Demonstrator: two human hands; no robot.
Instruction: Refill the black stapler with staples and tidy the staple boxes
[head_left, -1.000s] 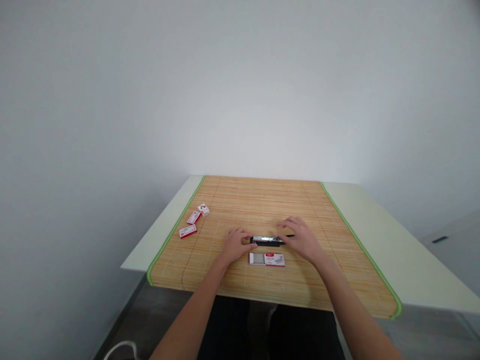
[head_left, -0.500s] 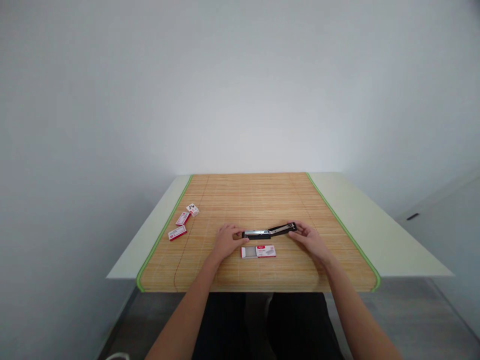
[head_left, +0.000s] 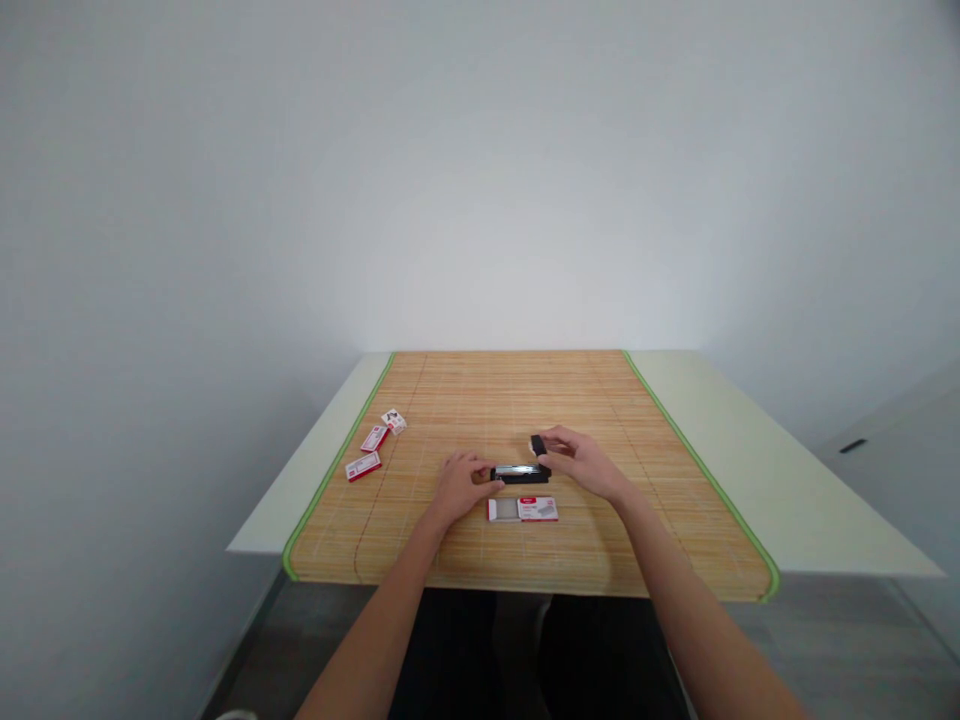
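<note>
A black stapler (head_left: pixel 521 475) lies opened on the bamboo mat (head_left: pixel 517 400), its silvery staple tray showing along the base. My left hand (head_left: pixel 459 484) pinches the left end of that base between thumb and fingers. With my right hand (head_left: pixel 574 458) I grip the hinged top arm, which stands raised at the right end; its lower part is partly hidden by my fingers. Just in front of the stapler is a red-and-white staple box (head_left: pixel 538 510), its inner tray slid out to the left.
Toward the mat's left edge lie two small red-and-white boxes, one nearer (head_left: pixel 363 466) and one farther (head_left: pixel 375 438). Beyond them is a white printed packet (head_left: pixel 394 421). The white table (head_left: pixel 720 430) shows on both sides of the green-edged mat, against a wall.
My right hand has swung the stapler's top arm up and leftward from lying back to the right. My left hand still holds the base. The view has shifted slightly.
</note>
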